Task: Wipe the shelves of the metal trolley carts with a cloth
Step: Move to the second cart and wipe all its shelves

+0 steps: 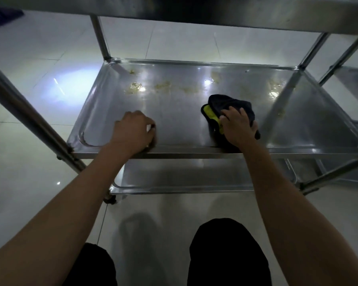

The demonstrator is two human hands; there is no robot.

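Near the front edge of the middle shelf (174, 112), our right hand (239, 129) presses and grips the soft, bunched cloth (227, 105); it should drag easily. Our left hand (132, 131) is curled, apparently clutching something small and pale beside that edge.

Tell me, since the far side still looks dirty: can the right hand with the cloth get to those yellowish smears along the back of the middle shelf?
Probably yes. The right hand presses the cloth on the middle shelf, and bare metal lies between it and the smears. The top shelf overhangs but does not block the way.
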